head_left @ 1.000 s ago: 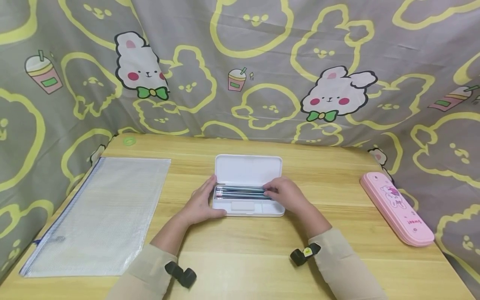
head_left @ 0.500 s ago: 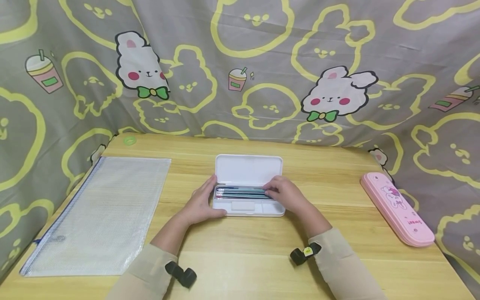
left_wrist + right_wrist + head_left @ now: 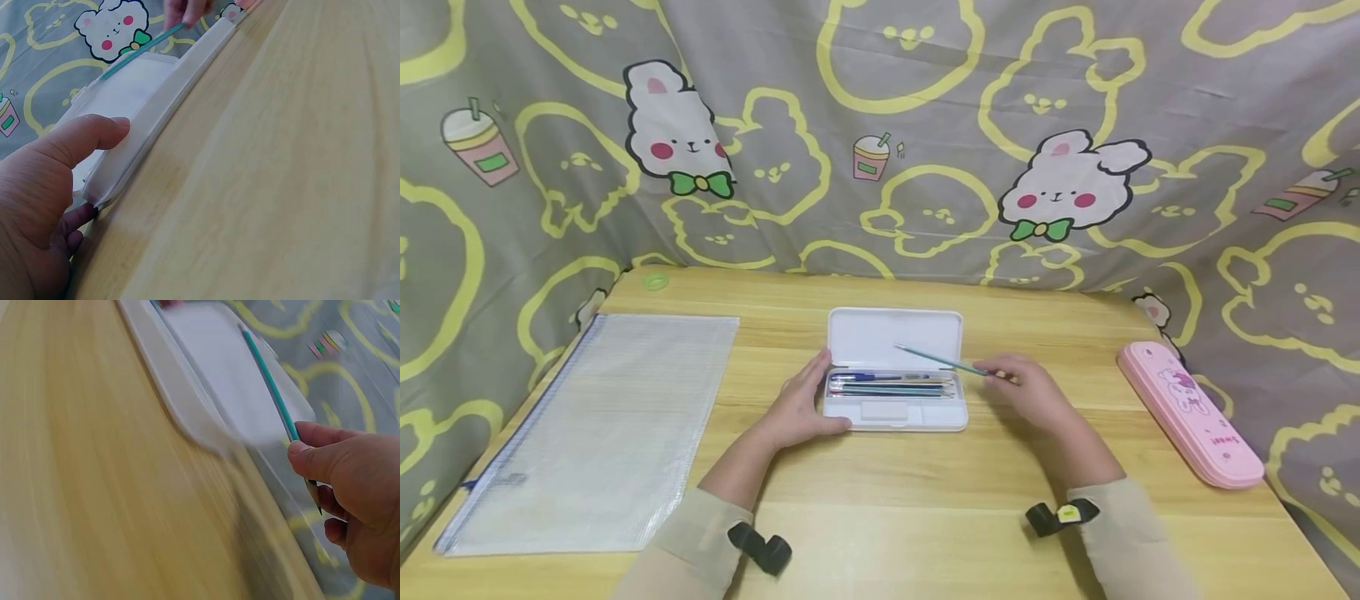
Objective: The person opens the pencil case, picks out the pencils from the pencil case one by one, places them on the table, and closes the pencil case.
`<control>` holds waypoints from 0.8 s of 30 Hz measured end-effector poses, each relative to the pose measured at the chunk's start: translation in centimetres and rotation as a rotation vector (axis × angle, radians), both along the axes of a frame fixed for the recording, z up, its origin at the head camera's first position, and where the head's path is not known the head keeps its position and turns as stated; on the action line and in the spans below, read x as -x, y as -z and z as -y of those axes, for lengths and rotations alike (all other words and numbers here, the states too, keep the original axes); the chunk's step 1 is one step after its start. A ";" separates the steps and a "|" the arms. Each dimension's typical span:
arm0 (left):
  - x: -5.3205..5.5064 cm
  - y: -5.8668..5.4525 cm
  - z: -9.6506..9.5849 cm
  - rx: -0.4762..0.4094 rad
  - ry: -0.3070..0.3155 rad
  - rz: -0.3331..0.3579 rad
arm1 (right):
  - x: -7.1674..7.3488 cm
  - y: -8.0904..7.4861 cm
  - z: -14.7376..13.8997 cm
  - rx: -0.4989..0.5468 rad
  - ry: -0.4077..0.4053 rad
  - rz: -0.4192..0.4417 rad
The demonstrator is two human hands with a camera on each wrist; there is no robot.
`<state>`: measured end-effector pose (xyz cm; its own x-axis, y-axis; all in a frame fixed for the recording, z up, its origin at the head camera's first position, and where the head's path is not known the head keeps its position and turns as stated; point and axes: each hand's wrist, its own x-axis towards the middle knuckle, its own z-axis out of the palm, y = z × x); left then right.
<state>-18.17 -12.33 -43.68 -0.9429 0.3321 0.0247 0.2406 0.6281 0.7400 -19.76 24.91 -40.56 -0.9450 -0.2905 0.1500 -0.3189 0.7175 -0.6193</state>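
Observation:
A white pencil case [image 3: 895, 415] stands with its lid raised near the middle of the table. Inside its tray lie several pencils [image 3: 891, 390], a blue pen [image 3: 853, 377] and a white eraser [image 3: 884, 411]. My left hand [image 3: 801, 402] holds the case at its left end, thumb on the front wall and fingers along the side. To the right of the case, my right hand [image 3: 1026, 390] pinches a teal pencil [image 3: 942, 359] between thumb and index finger. In the right wrist view the sharpened tip of that pencil [image 3: 272, 390] points down past the fingers.
A clear mesh zip pouch [image 3: 595, 425] lies flat on the left. On the right is a pink pencil case [image 3: 1191, 414] with a bunny print. A small green ring [image 3: 656, 282] sits at the back left. Patterned cloth [image 3: 925, 125] hangs behind the table.
My right hand has lifted the teal pencil out of the case and moved right with it. My left hand keeps its place at the left end of the case.

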 end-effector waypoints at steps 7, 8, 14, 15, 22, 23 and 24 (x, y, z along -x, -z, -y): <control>0.0 0.0 0.0 0.006 -0.004 0.014 | -2.0 0.4 -7.1 -0.062 0.225 -0.011; 0.0 0.0 0.0 0.006 -0.005 0.015 | -2.1 0.5 -7.8 -0.063 0.261 -0.008; 0.1 0.0 0.0 -0.001 -0.007 0.013 | -1.1 1.5 -10.7 -0.124 0.331 0.022; 0.0 0.0 0.0 -0.001 -0.007 0.015 | -0.8 1.7 -11.0 -0.142 0.325 0.032; 0.0 0.0 0.1 -0.005 -0.005 0.017 | 0.9 2.1 -11.6 -0.167 0.288 0.094; 0.0 0.0 0.1 -0.004 -0.004 0.014 | 1.0 2.1 -11.6 -0.164 0.281 0.089; 0.1 0.0 0.1 -0.002 -0.003 0.012 | 1.1 2.0 -11.7 -0.162 0.273 0.084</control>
<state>-18.23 -12.39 -43.69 -0.9442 0.3291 0.0141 0.2297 0.6272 0.7442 -20.84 36.57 -42.60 -0.9984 -0.0381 0.0410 -0.0537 0.8609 -0.5060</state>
